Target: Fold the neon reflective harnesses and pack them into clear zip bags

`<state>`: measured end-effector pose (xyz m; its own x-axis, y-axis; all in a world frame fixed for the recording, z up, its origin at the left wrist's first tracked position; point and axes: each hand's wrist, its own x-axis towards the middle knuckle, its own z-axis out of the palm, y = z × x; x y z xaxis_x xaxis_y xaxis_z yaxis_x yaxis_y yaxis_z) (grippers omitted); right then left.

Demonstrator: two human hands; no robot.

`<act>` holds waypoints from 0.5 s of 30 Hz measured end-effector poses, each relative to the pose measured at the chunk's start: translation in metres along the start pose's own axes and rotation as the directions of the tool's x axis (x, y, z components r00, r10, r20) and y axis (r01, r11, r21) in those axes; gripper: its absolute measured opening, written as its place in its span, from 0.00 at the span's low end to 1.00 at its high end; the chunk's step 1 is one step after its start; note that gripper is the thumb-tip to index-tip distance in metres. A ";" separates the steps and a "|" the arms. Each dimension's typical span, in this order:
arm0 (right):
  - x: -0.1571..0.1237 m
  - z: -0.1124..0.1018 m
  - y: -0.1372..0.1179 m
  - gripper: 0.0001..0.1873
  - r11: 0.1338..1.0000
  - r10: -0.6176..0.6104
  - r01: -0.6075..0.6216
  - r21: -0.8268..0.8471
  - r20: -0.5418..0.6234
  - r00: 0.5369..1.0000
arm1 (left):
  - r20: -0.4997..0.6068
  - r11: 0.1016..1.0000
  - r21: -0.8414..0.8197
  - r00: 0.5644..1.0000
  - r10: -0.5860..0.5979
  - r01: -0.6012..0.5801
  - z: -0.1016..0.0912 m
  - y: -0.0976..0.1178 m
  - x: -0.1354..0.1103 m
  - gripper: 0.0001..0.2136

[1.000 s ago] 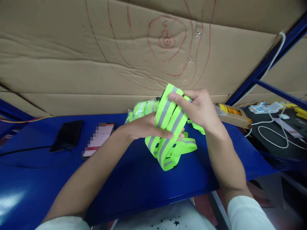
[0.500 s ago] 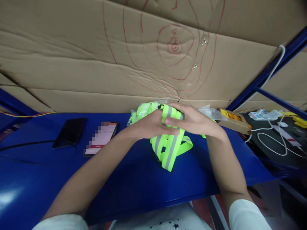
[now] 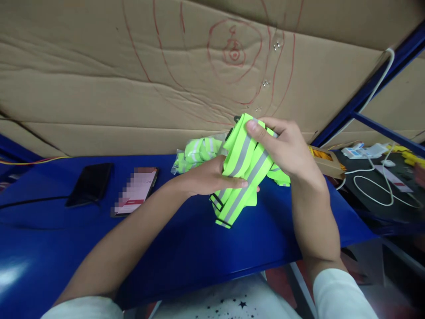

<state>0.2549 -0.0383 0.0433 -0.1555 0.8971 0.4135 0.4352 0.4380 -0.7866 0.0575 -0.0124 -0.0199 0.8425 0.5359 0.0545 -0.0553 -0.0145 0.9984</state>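
I have the folded reflective strap bundle (image 3: 239, 170) held above the worktop (image 3: 186, 248) centre: right hand (image 3: 285, 148) pinches its 12 o'clock end, left hand (image 3: 207, 177) clamps the middle. I'd judge it best to keep the layers squared and edges aligned, away from the spare bundle (image 3: 195, 153) at 10 o'clock.

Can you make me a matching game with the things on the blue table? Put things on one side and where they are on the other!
Things:
1. strap
2. black phone
3. box
4. white cable

Places:
A. on the dark surface, far right
B. behind the right hand
C. held in both hands
D. far left on the table

Pairs: 1-C, 2-D, 3-B, 4-A
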 end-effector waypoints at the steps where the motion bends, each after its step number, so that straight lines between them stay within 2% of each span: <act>1: 0.001 0.000 0.003 0.27 0.998 0.029 -0.031 0.049 0.044 0.999 | 0.017 1.000 0.022 1.000 -0.005 0.004 0.001 0.003 -0.002 0.15; 4: 0.008 0.005 0.014 0.26 0.986 0.077 -0.104 0.129 0.199 0.977 | 0.014 0.993 0.117 1.000 -0.001 -0.001 0.004 0.013 -0.009 0.12; 6: 0.012 0.009 0.021 0.24 0.993 0.045 -0.061 0.097 0.160 0.986 | -0.006 0.989 0.144 1.000 0.015 -0.014 0.006 0.019 -0.012 0.11; 8: 0.014 0.012 0.024 0.22 0.998 -0.050 0.048 0.040 0.075 0.996 | -0.024 0.983 0.178 0.999 0.049 -0.044 0.007 0.023 -0.012 0.10; 9: 0.014 0.012 0.023 0.20 0.995 -0.098 0.097 0.018 0.072 0.993 | -0.038 0.974 0.220 0.997 0.070 -0.060 0.006 0.023 -0.012 0.10; 11: 0.012 0.011 0.019 0.19 0.986 -0.159 0.164 -0.014 0.180 0.971 | -0.083 0.940 0.334 0.991 0.109 -0.075 0.003 0.023 -0.010 0.08; 13: 0.008 0.011 0.014 0.22 0.973 -0.186 0.222 -0.063 0.349 0.918 | -0.140 0.909 0.412 0.982 0.129 -0.061 -0.001 0.020 -0.008 0.10; 15: 0.005 0.012 0.013 0.29 0.951 -0.186 0.276 -0.141 0.453 0.872 | -0.209 0.926 0.372 0.967 0.145 -0.058 -0.005 0.018 -0.007 0.14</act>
<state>0.2491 -0.0278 0.0299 -0.6183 0.7269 0.2988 0.4962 0.6560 -0.5687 0.0483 -0.0122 -0.0025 0.6952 0.6923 0.1935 0.0988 -0.3586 0.9283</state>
